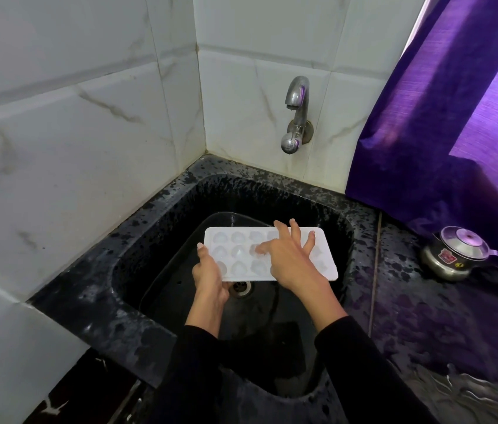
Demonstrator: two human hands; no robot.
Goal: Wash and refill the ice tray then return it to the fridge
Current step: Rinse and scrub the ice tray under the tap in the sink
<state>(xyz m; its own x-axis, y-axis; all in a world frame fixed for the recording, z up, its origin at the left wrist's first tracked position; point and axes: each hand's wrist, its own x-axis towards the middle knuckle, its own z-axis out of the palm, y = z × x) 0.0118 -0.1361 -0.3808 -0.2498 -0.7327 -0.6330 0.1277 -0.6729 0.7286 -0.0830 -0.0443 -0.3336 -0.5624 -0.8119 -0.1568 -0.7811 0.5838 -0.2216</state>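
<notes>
A white plastic ice tray [241, 252] with rounded cells is held level over the black sink [162, 228], above the drain [241, 287]. My left hand [209, 280] grips the tray's near left corner from below, thumb on top. My right hand [290, 258] rests on top of the tray with fingers spread, the index finger blurred inside a middle cell. The right part of the tray is hidden under that hand. A steel tap [296, 113] sticks out of the tiled wall behind the sink; no water runs from it.
White marble-look tiles [73, 148] form the corner walls left and behind. A dark speckled counter [425, 316] runs to the right, with a small lidded steel pot [455, 254] on it. A purple curtain [443, 117] hangs at the upper right.
</notes>
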